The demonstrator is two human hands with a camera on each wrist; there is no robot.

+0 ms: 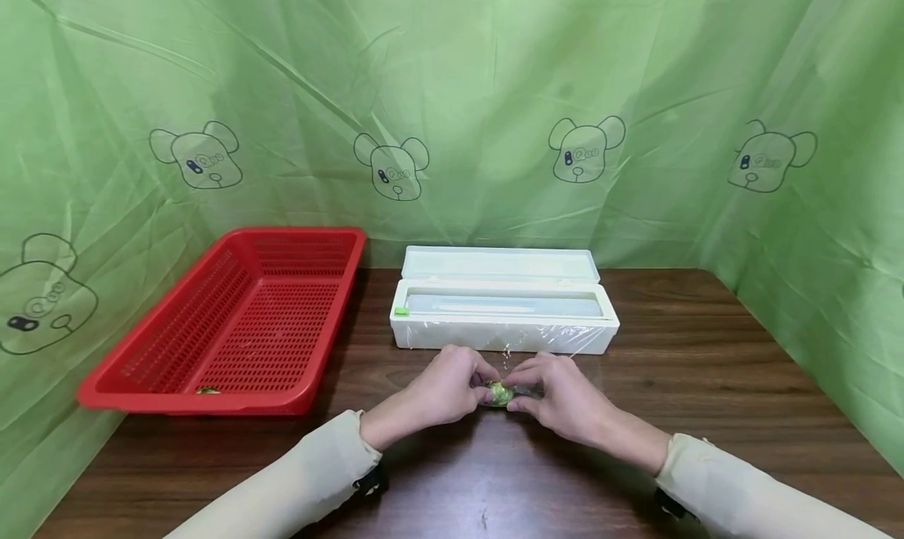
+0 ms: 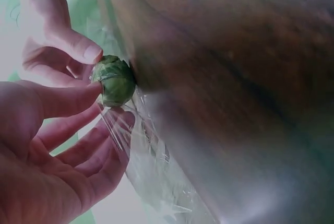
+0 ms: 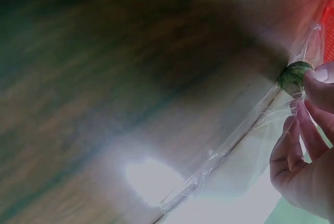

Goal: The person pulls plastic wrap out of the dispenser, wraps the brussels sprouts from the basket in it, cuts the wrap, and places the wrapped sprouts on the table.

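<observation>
A small green Brussels sprout (image 2: 116, 81) sits between the two hands, just in front of the white box, with clear plastic wrap (image 2: 156, 166) about it. My left hand (image 1: 446, 390) pinches the sprout from the left, thumb on its near side in the left wrist view. From the other side my right hand (image 1: 565, 398) pinches the sprout and film between thumb and fingers. The wrap stretches out past both hands; in the right wrist view, clear film (image 3: 203, 169) runs along the table. How much of the sprout is covered cannot be told.
Behind the hands stands a white cling film box (image 1: 504, 335), its lid (image 1: 500, 263) raised and a green slider (image 1: 401, 311) at its left. A red perforated basket (image 1: 311, 402) stands at left, a small green item (image 1: 208, 390) inside. Green cloth (image 1: 480, 68) surrounds the wooden table (image 1: 678, 343).
</observation>
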